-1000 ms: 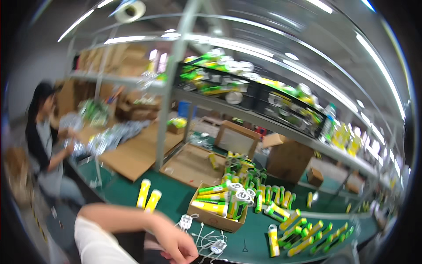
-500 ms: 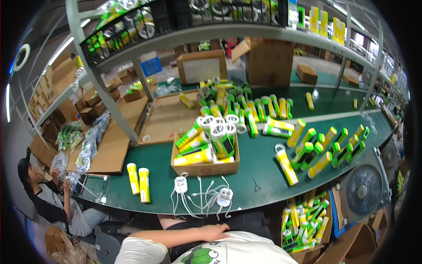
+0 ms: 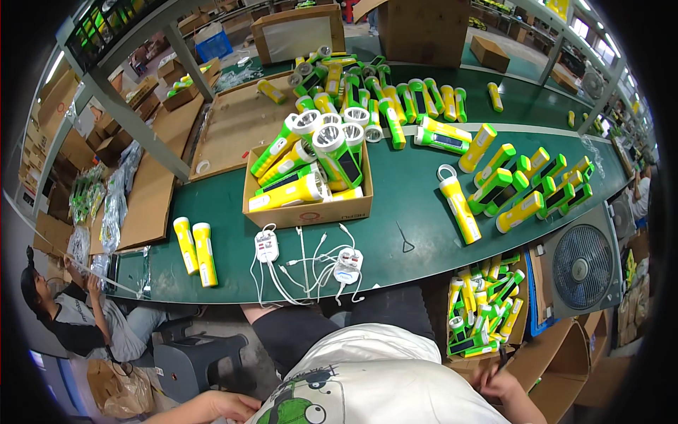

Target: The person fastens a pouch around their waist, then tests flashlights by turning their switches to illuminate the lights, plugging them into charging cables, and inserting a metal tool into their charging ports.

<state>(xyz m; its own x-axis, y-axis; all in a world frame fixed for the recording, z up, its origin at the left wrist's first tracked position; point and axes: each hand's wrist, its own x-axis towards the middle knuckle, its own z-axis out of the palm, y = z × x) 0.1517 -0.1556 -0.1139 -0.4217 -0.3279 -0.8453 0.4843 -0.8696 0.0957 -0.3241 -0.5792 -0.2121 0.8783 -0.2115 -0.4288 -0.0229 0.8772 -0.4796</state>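
Note:
My left hand [image 3: 220, 407] hangs low beside my white shirt at the bottom edge, with nothing visible in it. Low on the right, my right hand [image 3: 498, 385] is next to a cardboard box of green and yellow flashlights [image 3: 484, 319] that stands under the bench; its fingers are partly hidden. On the green bench in front of me lie two white chargers [image 3: 267, 247] with tangled white cables [image 3: 305, 272]. Behind them stands an open cardboard box [image 3: 308, 212] filled with flashlights. Two yellow flashlights [image 3: 196, 244] lie at the left.
Many green and yellow flashlights [image 3: 526, 187] are spread over the bench's right and far side. A grey fan [image 3: 583, 265] stands at the right. A seated person [image 3: 74, 314] works at the left, and a grey stool [image 3: 198, 353] is near my legs. Flat cardboard [image 3: 233, 127] lies behind.
The view has tipped down toward the bench and my body. My left arm, which reached to the chargers a second ago, has drawn back to my side.

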